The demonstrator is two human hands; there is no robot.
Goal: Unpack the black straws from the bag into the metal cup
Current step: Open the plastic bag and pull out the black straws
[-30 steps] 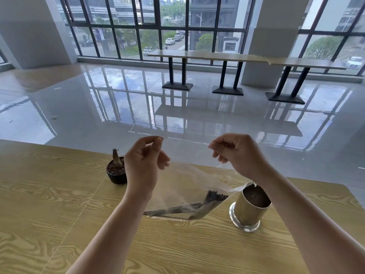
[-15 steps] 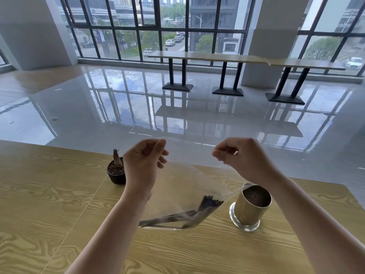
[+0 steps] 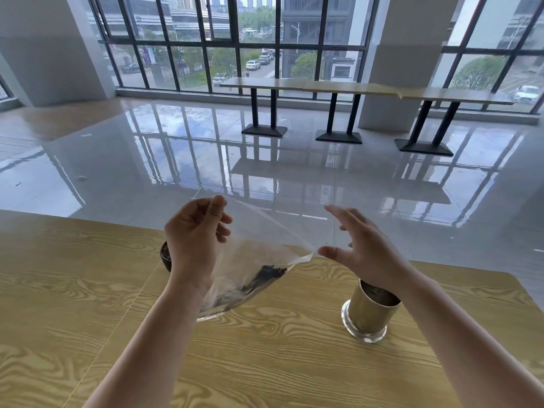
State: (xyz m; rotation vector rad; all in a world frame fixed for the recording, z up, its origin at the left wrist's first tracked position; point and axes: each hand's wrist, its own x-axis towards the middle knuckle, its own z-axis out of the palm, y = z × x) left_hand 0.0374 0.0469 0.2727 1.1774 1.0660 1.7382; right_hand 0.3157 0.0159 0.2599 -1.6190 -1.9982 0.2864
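Currently left hand [image 3: 194, 240] pinched on clear bag [image 3: 259, 245] corner, black straws [image 3: 259, 279] bunched just below. Right hand [image 3: 365, 248] open, fingers spread, thumb at bag's opposite corner; metal cup [image 3: 368, 313] directly beneath its wrist.

Bright window daylight; bag [image 3: 259, 260] (perhaps) motion-blurred.

The bag [image 3: 265, 240] is thin clear glossy plastic, the straws [image 3: 265, 275] inside it matt black, the cup [image 3: 368, 313] at about four o'clock of them brushed brass-toned metal with a shinier polished foot, and the table [image 3: 88, 290] smooth, pale, strongly grained wood.
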